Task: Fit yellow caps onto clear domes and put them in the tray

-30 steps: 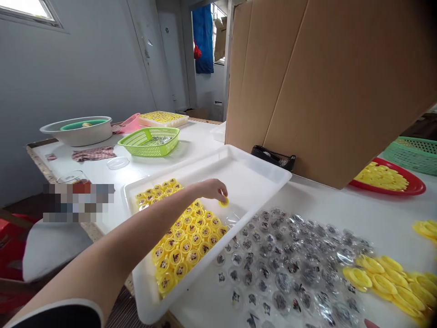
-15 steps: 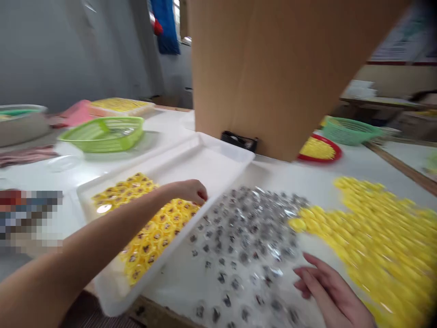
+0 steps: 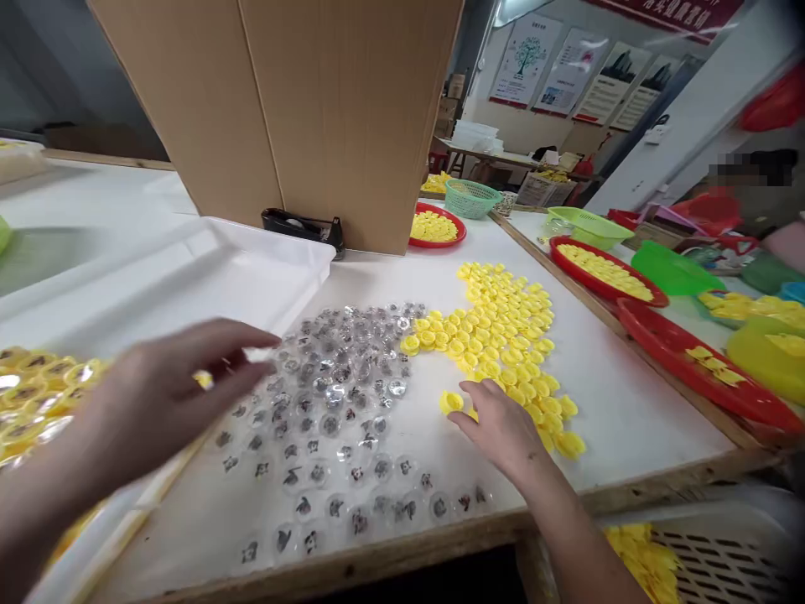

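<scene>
My left hand (image 3: 182, 394) is blurred above the near edge of the white tray (image 3: 277, 268), thumb and fingers apart, with nothing visible between them. Its fingertips are close to a spread of small clear domed discs with dark printed figures (image 3: 333, 394). My right hand (image 3: 503, 428) is low over the table, thumb and forefinger around the rim of one small yellow cup (image 3: 451, 403). That cup sits apart from a large pile of similar yellow cups (image 3: 496, 327). Yellow pieces with printed discs in them (image 3: 38, 386) lie in the tray, partly behind my left hand.
A tall cardboard sheet (image 3: 302, 126) stands behind the tray, a black tape dispenser (image 3: 302, 226) at its foot. Red plates (image 3: 465, 231) of yellow pieces and green baskets (image 3: 471, 200) are further back and right. A wooden strip (image 3: 566, 289) edges the table.
The view has swung right. My left hand has come out of the tray toward the clear discs. The right hand has moved from beside the discs to the yellow cups.
</scene>
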`<state>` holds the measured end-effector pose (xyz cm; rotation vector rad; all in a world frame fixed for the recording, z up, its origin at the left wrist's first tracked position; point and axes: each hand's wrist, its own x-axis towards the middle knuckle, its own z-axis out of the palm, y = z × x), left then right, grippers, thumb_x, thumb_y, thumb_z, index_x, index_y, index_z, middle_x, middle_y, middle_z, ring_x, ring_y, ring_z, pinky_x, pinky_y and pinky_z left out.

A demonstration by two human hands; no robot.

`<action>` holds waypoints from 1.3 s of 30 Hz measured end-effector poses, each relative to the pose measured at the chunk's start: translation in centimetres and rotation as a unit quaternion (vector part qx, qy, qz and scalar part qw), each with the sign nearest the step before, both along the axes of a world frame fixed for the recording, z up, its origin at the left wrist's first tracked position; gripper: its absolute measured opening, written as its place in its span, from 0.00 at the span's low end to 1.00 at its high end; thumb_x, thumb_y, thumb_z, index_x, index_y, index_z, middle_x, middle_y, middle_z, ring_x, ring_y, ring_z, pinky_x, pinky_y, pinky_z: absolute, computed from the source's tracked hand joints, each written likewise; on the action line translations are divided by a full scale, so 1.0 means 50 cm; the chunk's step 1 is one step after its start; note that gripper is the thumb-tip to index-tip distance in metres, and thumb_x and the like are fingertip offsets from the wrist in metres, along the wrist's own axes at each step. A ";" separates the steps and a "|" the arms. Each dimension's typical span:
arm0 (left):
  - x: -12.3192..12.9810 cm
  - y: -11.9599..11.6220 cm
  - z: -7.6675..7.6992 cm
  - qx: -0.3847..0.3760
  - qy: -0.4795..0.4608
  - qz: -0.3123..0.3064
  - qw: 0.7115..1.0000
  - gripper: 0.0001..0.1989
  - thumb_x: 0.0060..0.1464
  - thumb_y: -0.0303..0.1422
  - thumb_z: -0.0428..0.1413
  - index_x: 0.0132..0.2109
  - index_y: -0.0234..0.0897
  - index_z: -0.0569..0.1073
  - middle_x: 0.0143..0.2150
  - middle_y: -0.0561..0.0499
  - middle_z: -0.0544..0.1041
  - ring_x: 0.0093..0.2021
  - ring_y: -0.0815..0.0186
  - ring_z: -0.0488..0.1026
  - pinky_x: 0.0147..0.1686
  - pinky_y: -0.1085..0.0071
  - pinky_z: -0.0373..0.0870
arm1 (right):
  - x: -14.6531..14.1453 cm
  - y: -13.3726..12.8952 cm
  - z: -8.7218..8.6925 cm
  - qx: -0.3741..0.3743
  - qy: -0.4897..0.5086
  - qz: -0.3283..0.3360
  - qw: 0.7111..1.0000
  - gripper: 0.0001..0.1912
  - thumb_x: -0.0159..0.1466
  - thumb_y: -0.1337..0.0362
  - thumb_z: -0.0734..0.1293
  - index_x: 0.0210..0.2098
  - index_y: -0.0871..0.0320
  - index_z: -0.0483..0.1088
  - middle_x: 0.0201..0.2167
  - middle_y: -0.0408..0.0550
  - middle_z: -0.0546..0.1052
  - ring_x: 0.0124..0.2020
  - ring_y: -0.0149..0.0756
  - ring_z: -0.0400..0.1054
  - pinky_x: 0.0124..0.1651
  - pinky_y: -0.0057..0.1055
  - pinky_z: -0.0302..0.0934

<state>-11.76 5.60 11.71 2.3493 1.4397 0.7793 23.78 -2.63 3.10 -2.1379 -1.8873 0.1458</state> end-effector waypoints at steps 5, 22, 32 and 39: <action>0.144 -0.088 -0.094 -0.217 -0.146 -0.049 0.964 0.13 0.56 0.41 0.53 0.45 0.43 0.74 0.36 0.51 0.76 0.32 0.65 0.72 0.31 0.73 0.67 | -0.045 0.031 0.013 -0.024 0.014 0.042 0.999 0.06 0.58 0.72 0.67 0.36 0.62 0.72 0.33 0.51 0.71 0.29 0.42 0.67 0.29 0.35 0.55; 0.162 -0.015 -0.186 -0.450 -0.543 -0.001 0.709 0.21 0.47 0.40 0.64 0.45 0.32 0.73 0.38 0.45 0.75 0.34 0.67 0.73 0.33 0.76 0.71 | -0.155 0.034 -0.023 -0.022 0.145 0.254 0.956 0.16 0.56 0.80 0.65 0.39 0.55 0.73 0.35 0.47 0.67 0.35 0.41 0.66 0.36 0.35 0.61; 0.190 -0.042 -0.192 -0.487 -0.527 -0.021 0.696 0.20 0.46 0.42 0.64 0.42 0.33 0.71 0.35 0.46 0.74 0.35 0.64 0.73 0.36 0.70 0.72 | -0.124 0.021 -0.016 -0.045 0.375 0.128 0.917 0.08 0.65 0.63 0.60 0.36 0.58 0.69 0.30 0.48 0.73 0.30 0.38 0.70 0.34 0.36 0.66; 0.207 -0.064 -0.193 -0.520 -0.502 -0.056 0.689 0.24 0.44 0.44 0.65 0.45 0.33 0.73 0.38 0.46 0.76 0.34 0.66 0.72 0.39 0.69 0.71 | -0.135 0.015 -0.004 -0.054 0.641 0.066 0.762 0.10 0.62 0.60 0.67 0.43 0.56 0.69 0.26 0.42 0.74 0.27 0.32 0.69 0.27 0.27 0.65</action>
